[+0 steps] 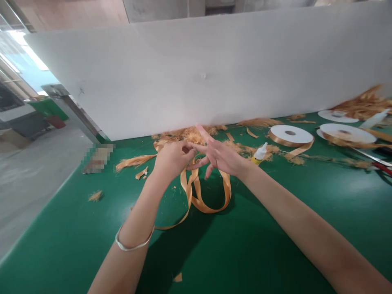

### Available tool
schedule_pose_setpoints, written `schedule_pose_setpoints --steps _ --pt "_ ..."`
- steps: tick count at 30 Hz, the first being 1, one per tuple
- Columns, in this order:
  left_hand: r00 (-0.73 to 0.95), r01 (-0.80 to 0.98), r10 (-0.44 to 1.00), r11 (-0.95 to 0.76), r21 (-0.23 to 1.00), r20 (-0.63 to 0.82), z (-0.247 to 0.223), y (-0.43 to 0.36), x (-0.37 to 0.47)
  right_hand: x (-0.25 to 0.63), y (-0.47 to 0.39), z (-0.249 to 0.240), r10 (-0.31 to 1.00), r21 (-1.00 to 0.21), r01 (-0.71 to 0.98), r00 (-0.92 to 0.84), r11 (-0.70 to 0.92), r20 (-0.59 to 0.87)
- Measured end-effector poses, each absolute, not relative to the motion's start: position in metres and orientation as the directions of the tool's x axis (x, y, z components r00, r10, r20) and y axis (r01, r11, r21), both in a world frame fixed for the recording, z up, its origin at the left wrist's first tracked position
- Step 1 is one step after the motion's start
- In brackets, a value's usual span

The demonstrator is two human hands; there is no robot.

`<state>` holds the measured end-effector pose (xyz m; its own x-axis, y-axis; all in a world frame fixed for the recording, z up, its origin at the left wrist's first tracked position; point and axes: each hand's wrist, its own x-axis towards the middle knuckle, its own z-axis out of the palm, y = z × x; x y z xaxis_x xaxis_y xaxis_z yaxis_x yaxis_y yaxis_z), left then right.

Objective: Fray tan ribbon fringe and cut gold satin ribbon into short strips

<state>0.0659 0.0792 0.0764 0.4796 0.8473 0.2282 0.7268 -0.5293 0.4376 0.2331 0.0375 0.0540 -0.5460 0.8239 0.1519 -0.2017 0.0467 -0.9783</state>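
My left hand [172, 158], with a bangle on its wrist, is closed in a pinch at the fingertips of my right hand. My right hand [221, 157] has its fingers spread, one pointing toward the white board. Loops of golden satin ribbon [211, 210] hang below both hands, over the green table. The ribbon runs up to the left fingertips and behind the right hand; the exact spot where it is gripped is hidden. One strand trails toward the left wrist.
Frayed golden fibres [136, 162] lie along the white board [183, 81]. A small glue bottle [259, 154] stands right of my hands. Ribbon spools [290, 132], scissors [372, 156] and another bottle [375, 119] are further right. A pixelated item [98, 158] lies near the left edge.
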Motion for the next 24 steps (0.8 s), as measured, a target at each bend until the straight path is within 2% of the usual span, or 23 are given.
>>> schedule_pose_setpoints --steps 4,11,15,18,21,22,24 --pt "0.424 0.751 0.850 -0.523 0.402 0.314 0.073 0.078 0.071 0.233 0.035 0.056 0.830 -0.984 -0.168 -0.540 0.055 0.138" --pt "0.230 0.837 0.887 -0.390 0.383 0.400 0.073 0.085 0.061 0.237 0.036 0.059 0.818 -0.981 -0.194 -0.561 0.020 0.128" --pt "0.155 0.807 0.896 -0.357 0.470 0.415 0.075 0.099 0.043 0.241 0.037 0.062 0.857 -0.976 -0.216 -0.503 0.007 0.117" --pt "0.125 0.727 0.921 -0.338 0.598 0.368 0.081 0.106 0.029 0.245 0.040 0.062 0.920 -0.978 -0.208 -0.384 0.001 0.083" --pt "0.091 0.694 0.943 -0.291 0.659 0.320 0.089 0.107 0.018 0.248 0.048 0.058 0.988 -0.983 -0.184 -0.152 -0.018 0.010" --pt "0.061 0.693 0.944 -0.274 0.666 0.325 0.091 0.107 0.014 0.250 0.051 0.056 0.998 -0.987 -0.160 -0.068 -0.017 -0.006" --pt "-0.005 0.693 0.939 -0.245 0.678 0.344 0.095 0.108 0.008 0.254 0.057 0.052 0.997 -1.000 -0.008 0.078 -0.006 -0.007"
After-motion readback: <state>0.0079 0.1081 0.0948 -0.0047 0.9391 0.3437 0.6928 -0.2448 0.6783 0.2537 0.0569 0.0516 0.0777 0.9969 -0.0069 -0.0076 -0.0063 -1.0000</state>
